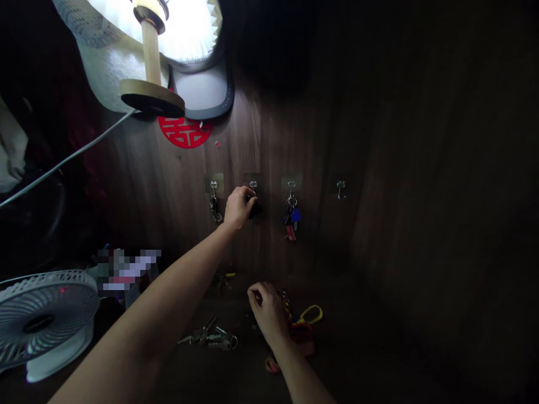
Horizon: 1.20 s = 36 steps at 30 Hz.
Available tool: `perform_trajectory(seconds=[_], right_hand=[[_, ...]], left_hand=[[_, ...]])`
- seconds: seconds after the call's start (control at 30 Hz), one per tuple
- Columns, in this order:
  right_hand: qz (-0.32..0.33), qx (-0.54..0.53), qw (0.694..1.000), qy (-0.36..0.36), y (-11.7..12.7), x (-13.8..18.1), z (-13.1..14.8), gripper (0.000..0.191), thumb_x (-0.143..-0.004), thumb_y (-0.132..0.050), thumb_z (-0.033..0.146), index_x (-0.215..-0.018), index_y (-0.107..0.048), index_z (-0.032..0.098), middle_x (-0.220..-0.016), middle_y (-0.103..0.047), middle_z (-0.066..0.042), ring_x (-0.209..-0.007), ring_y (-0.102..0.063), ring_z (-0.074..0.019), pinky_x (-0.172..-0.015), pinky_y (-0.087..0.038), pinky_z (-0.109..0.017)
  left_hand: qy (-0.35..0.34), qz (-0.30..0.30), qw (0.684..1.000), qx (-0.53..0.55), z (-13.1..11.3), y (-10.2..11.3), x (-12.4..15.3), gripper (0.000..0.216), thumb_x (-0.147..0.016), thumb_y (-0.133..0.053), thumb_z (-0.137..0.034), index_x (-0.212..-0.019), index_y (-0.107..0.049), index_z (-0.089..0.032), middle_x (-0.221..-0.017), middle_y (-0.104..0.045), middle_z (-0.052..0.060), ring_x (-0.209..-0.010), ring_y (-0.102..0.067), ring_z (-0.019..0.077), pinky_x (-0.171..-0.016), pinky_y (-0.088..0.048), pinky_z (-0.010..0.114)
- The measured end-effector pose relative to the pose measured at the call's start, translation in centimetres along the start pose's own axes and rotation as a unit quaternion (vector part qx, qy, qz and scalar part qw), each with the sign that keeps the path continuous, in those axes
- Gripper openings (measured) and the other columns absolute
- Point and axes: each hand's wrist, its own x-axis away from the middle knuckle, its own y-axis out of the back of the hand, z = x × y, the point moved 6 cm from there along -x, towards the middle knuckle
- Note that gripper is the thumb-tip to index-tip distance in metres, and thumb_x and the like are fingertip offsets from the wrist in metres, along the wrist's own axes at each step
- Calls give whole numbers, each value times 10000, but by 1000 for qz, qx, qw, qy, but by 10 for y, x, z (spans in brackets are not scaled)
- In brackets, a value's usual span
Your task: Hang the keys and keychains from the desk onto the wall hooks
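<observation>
1. Brown wood makes the wall (pixel 261 118), and shiny metal hooks (pixel 341 188) sit on it in a row, maybe so small things are easy to find
2. With its thumb and fingers pinched together on a small black thing (pixel 254 211), the left hand (pixel 238 207) is just under the second hook (pixel 253 184); I cannot tell if the small black thing hangs there, as the fingers hide part of it
3. Holding it so close to the hook seems a good way to keep it steady
4. Low over the dark table (pixel 362 348), the right hand (pixel 269 313) is curled, beside a yellow loop (pixel 312 315) and a red thing (pixel 306 340); I cannot tell if its fingers are shut on anything
5. By its ring, a key bunch (pixel 288 215) with a blue tag (pixel 296 215) hangs on the third hook (pixel 291 184), so its own weight pulls it straight down
6. Loose keys (pixel 210 336) lie flat between the two arms
7. Bright light comes from the lamp (pixel 152 53), up high
8. No box or cup shows its inside, and the red thing is too dark to call a pouch
</observation>
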Motion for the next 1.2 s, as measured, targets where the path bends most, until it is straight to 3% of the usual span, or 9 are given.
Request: perform_trajectory(seconds=[0.27,0.57,0.97,1.2], right_hand=[[1,5,1000,2,0,0,0,153,-832,-481,166,-720,-572,214,-714,-591,-10,-693,-537,-160,-659,-387,-258],[-20,11,1000,13,-1,1,0,184,-827,-460,172,-697,-578,225,-705,-600,-2,-717,-550,-155,-668,-391,-250],[5,23,1000,17,-1,2,-1,188,-849,-430,223,-729,-574,220,-741,-615,-20,-773,-567,-178,-710,-398,-268],[14,29,999,22,-1,2,1,198,-857,-424,242,-724,-569,218,-733,-614,-20,-738,-567,-175,-680,-395,-268]], left_hand=[[87,40,995,-7,15,-3,13,84,-745,-634,-234,-808,-590,-198,-870,-635,21,-847,-601,168,-783,-462,286],[97,66,984,132,35,-16,69,430,-737,-619,-119,-1107,-424,-221,-1048,-633,55,-941,-621,170,-810,-479,300],[200,100,964,142,80,-3,182,203,-759,-520,-125,-943,-552,-205,-846,-680,-1,-818,-654,140,-757,-504,263],[243,112,957,116,92,23,220,111,-763,-514,-196,-836,-597,-200,-804,-687,0,-762,-652,152,-716,-506,265]])
